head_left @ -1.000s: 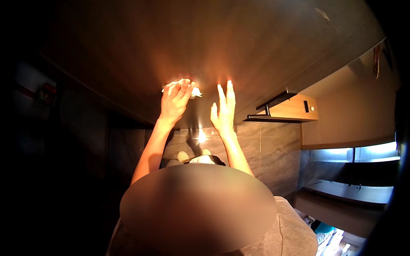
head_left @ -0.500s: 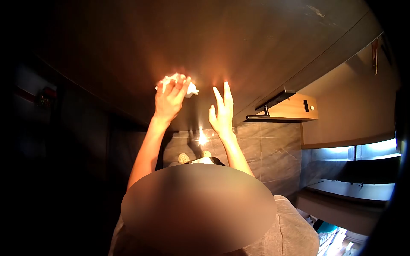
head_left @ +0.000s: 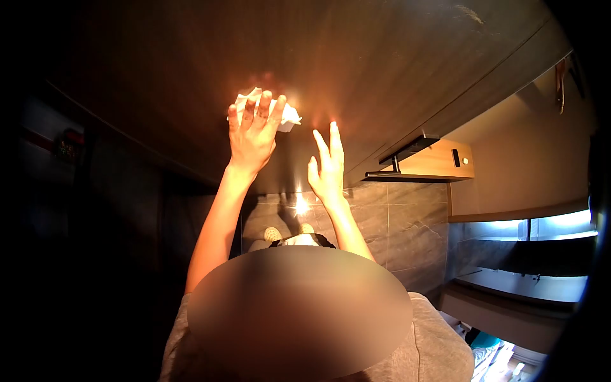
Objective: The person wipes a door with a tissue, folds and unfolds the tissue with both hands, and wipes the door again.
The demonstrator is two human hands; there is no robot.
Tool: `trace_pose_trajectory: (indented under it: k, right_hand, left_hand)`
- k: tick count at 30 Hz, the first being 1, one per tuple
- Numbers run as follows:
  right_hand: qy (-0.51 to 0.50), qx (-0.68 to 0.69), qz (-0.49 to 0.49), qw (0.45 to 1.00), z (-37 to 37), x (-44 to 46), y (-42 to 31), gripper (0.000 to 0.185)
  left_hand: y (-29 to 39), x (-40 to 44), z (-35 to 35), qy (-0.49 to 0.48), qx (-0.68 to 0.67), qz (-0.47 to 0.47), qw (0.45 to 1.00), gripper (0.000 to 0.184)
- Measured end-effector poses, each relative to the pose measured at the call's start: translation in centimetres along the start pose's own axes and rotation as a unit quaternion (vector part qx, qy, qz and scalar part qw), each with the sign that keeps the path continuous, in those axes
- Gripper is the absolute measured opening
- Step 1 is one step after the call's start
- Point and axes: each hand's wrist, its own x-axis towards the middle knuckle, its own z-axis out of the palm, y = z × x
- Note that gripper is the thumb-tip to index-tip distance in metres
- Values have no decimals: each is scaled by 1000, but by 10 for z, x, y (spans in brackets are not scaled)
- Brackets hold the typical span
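A crumpled white tissue (head_left: pixel 289 118) lies pressed to the dark door (head_left: pixel 356 57) under the fingers of my left hand (head_left: pixel 253 137). Those fingers are spread over it and cover its middle part. To the right, my right hand (head_left: pixel 328 169) holds nothing. Its fingers are stretched out and apart, with the tips at or very near the door's surface; I cannot tell if they touch.
A black door handle (head_left: pixel 410 153) sticks out to the right of my right hand. Beyond it is a light wood surface (head_left: pixel 439 159) with small fittings. Grey tiled floor (head_left: pixel 417 223) shows below. The left side is very dark.
My left hand has slid a little upward along the door, carrying the tissue with it. My right hand has shifted slightly left, still with fingers stretched.
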Motion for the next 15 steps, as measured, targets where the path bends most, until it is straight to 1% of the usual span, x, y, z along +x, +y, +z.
trace_pose_trajectory:
  k: [1,3,4,5,7,9,10,11,13,14,15]
  right_hand:
    - [5,5,0,1000,1,0,-1,67]
    - [-3,8,3,1000,1,0,0,67]
    - [-3,8,6,1000,1,1,1,66]
    - [-8,7,0,1000,0,0,2,66]
    - [-15,2,-10,1000,-4,1,6,66]
    - [-11,1,-8,1000,-3,-1,6,67]
    - [-10,2,-9,1000,-2,0,6,67]
    - [-6,4,-7,1000,-2,1,5,66]
    - [0,12,-1,1000,0,0,2,66]
    - [-3,12,-6,1000,1,0,2,66]
    - [-4,10,-9,1000,0,0,4,66]
  left_hand:
    - [2,2,1,9,-5,-7,1000,56]
    - [8,-21,12,0,-19,9,1000,52]
    - [9,-33,11,-68,1,40,997,47]
    - [9,-43,14,-89,-17,60,994,45]
    - [8,-34,9,-52,11,71,996,46]
    - [5,-20,2,-44,-14,35,998,50]
    - [1,-6,2,17,-21,34,999,55]
    - [-3,4,3,39,-36,30,998,60]
    - [-1,-4,10,56,-26,47,997,58]
    - [1,-21,21,42,-26,40,998,55]
    - [4,-34,20,3,10,42,999,46]
